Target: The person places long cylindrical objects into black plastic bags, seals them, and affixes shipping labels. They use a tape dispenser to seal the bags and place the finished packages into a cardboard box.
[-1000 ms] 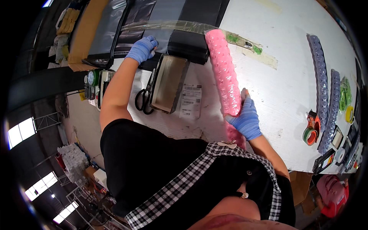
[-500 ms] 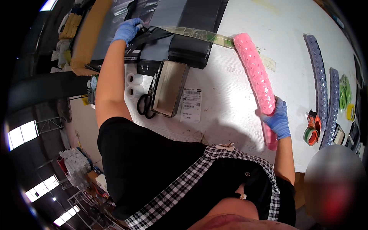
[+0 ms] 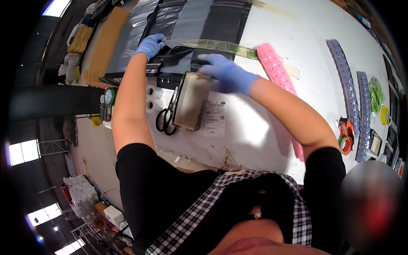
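My left hand (image 3: 151, 46), in a blue glove, pinches the edge of a black plastic bag (image 3: 178, 54) at the far left of the table. My right hand (image 3: 229, 75), gloved alike and blurred, hovers over the near edge of the bags with its fingers stretched out and apart; it holds nothing that I can see. Below it stands a narrow open box (image 3: 187, 106), with black-handled scissors (image 3: 166, 117) leaning at its left side. A long pink bubble-wrapped roll (image 3: 274, 63) lies to the right, partly hidden by my right forearm. A clear tape strip (image 3: 221, 46) runs from the bags to this roll.
Two white rolls (image 3: 154, 98) stand left of the box, and a printed label (image 3: 215, 121) lies right of it. Farther right are two grey-blue bubble-wrapped rolls (image 3: 345, 74), an orange tape dispenser (image 3: 346, 136), a green bundle (image 3: 375, 95) and a yellow tape roll (image 3: 385, 115).
My right hand has let go of the pink roll's near end and swung left to the bags. My left hand has come slightly nearer and to the right, still on the bag edge.
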`<state>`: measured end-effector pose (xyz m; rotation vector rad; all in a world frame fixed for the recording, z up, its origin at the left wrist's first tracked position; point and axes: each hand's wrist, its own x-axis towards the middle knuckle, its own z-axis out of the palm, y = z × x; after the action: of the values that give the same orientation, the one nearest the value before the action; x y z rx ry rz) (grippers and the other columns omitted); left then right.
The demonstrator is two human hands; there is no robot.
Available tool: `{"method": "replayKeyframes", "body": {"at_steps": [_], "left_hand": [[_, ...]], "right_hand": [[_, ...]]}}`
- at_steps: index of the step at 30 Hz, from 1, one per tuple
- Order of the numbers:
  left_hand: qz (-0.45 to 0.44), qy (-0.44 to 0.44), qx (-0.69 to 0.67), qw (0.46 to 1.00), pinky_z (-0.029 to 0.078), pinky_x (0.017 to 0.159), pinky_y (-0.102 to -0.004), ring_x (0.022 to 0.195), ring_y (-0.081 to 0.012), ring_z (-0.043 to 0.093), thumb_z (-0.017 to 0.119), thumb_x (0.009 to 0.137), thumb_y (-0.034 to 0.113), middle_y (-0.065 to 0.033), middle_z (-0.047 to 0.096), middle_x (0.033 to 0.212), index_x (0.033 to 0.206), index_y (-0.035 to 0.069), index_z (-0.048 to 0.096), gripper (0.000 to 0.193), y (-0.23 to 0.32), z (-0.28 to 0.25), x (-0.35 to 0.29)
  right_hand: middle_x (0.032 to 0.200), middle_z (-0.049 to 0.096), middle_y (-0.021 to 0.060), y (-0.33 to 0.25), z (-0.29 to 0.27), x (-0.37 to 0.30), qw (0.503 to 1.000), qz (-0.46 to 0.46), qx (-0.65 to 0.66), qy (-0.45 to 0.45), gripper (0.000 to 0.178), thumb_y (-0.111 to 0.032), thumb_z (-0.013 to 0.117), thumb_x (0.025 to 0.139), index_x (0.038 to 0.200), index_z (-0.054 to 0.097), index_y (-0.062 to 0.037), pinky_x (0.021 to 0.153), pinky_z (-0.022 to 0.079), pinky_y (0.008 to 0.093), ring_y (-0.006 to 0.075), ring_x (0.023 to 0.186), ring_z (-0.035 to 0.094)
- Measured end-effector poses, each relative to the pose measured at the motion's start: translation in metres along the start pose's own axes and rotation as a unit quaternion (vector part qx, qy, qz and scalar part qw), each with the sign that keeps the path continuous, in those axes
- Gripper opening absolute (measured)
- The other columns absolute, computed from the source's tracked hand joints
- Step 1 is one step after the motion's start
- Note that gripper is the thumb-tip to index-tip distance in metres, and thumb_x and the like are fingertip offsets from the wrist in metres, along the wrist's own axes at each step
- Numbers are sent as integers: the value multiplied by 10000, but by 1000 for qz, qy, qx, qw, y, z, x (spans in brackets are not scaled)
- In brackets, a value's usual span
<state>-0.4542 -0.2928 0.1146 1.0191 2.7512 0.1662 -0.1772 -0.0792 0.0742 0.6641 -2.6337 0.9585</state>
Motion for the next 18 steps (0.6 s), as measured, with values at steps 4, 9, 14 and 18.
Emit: {"method": "replayKeyframes", "body": {"at_steps": [4, 9, 14, 18], "left_hand": [[21, 21, -46, 999, 488, 873, -401, 946, -380, 623, 617, 843, 151, -205, 660, 1023, 1112, 112, 640, 273, 0, 17, 4], [-32, 219, -36, 975, 479, 877, -453, 983, -421, 603, 516, 901, 272, -231, 641, 1032, 1085, 139, 638, 258, -21, 3, 11], [-22, 321, -224, 920, 481, 851, -361, 914, -251, 628, 559, 898, 317, -134, 681, 1006, 1064, 23, 652, 350, -84, -132, 69], [-11, 327, -171, 929, 486, 779, -325, 847, -187, 615, 613, 880, 307, -87, 676, 949, 1027, 48, 669, 303, 10, -256, 116]], "right_hand": [[1314, 503, 205, 29, 52, 92, 989, 70, -5, -132, 422, -359, 644, 842, 1170, 637, -94, 1022, 412, 426, 386, 1208, 484], [962, 701, 136, 32, 97, 111, 952, 180, -47, -243, 370, -429, 536, 916, 907, 746, -124, 921, 477, 427, 333, 1011, 630], [1127, 651, 152, 29, 55, 59, 996, 53, 48, 62, 375, -435, 565, 909, 852, 735, -105, 963, 444, 418, 341, 1090, 584], [1299, 490, 271, 17, -49, -66, 944, 257, -156, 135, 616, -474, 688, 790, 1259, 570, -93, 1031, 374, 486, 436, 1208, 464]]}}
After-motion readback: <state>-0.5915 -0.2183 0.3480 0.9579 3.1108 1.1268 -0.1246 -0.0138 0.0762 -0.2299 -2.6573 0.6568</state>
